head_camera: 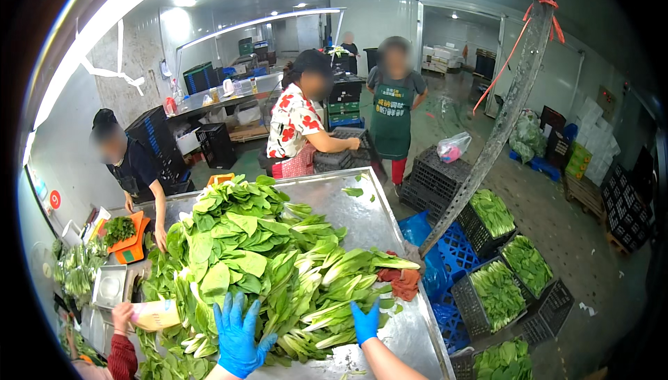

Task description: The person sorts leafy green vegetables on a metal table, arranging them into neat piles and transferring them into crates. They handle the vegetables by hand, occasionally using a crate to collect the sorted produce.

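A large heap of leafy greens with pale stalks lies on a metal table before me. Both my hands wear blue gloves. My left hand is at the near edge of the heap, fingers spread over the leaves, grasping nothing. At the heap's right side, my right hand has thumb and fingers apart beside the stalks, with nothing visible between them. A reddish-brown cloth lies by the table's right edge, touching the greens.
Crates of greens stand on the floor at the right, near a blue plastic pallet. A slanted metal post rises beside the table. Co-workers stand beyond and at the left; one sleeved arm holds a printed packet beside the heap.
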Demonstrator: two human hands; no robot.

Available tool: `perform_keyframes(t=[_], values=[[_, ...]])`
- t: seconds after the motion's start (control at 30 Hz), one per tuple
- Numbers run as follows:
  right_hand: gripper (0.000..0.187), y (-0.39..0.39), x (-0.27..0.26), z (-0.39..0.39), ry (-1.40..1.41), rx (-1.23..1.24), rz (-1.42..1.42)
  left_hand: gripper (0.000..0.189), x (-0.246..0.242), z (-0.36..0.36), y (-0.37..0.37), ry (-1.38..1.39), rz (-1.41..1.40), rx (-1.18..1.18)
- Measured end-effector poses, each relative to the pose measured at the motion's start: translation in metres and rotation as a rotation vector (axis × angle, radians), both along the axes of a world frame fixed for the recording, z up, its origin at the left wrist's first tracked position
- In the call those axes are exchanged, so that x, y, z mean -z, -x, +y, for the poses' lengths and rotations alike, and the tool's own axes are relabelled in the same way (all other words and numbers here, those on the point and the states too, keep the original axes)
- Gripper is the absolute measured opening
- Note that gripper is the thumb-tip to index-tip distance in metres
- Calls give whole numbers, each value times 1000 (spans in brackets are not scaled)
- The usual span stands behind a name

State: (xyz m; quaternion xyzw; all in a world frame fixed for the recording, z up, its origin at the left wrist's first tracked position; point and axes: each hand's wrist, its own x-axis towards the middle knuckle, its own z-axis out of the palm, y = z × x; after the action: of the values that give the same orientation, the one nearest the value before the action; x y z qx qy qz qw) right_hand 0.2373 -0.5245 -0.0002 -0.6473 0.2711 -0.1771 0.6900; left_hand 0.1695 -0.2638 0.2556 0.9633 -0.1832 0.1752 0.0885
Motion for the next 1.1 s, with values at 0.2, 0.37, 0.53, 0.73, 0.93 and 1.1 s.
perform_keyframes(t=[0.2,0.37,0.53,0.73,0.93,1.1], values=[[96,-44,-2,10,94,-129,68,66,13,-21,21,2,-21,-26],[90,-96,8,16,142,-203,54,68,28,-27,30,-7,52,-84],[89,-160,19,2,195,-351,-107,70,37,-36,33,-12,100,-128],[86,-202,23,-30,64,-641,-115,69,43,-44,34,-44,155,-137],[75,-160,-6,-59,463,-575,1,70,61,-41,42,-14,190,-115],[40,-89,-34,-70,630,-303,-271,66,75,-37,47,0,223,-68]])
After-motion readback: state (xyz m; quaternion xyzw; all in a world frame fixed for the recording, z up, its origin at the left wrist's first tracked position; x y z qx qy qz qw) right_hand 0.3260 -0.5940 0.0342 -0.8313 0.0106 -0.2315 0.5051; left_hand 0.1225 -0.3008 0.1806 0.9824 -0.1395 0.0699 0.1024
